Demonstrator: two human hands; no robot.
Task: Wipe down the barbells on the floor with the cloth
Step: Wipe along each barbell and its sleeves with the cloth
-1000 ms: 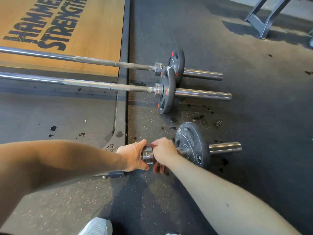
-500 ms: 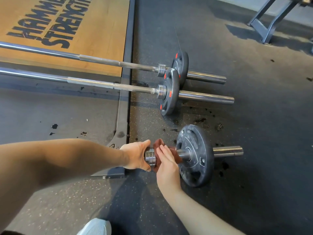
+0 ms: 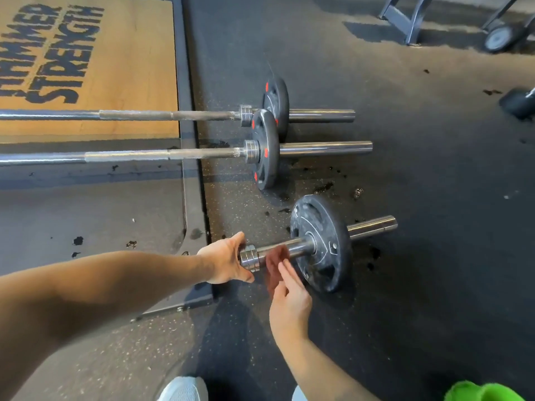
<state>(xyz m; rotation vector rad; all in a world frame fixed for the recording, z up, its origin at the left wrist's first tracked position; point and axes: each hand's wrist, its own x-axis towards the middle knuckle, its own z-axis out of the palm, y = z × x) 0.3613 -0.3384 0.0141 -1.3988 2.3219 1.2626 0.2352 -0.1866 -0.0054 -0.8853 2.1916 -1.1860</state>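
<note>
The nearest barbell lies on the dark rubber floor with a black plate on its sleeve. My left hand grips the bar just left of the steel collar. My right hand is just in front of the sleeve, fingers pointing at it, holding a reddish-brown cloth that is blurred and hangs against the sleeve between collar and plate. Two more barbells, the middle barbell and the far barbell, lie parallel behind, each carrying a black plate with red marks.
A wooden lifting platform with a metal frame edge is at the left. Rack legs and a wheel stand at the far right. A green object and my shoe are at the bottom edge.
My right hand went from wrapped around the sleeve to drawn back toward me, with the cloth trailing on the sleeve. My left hand has kept its grip by the collar.
</note>
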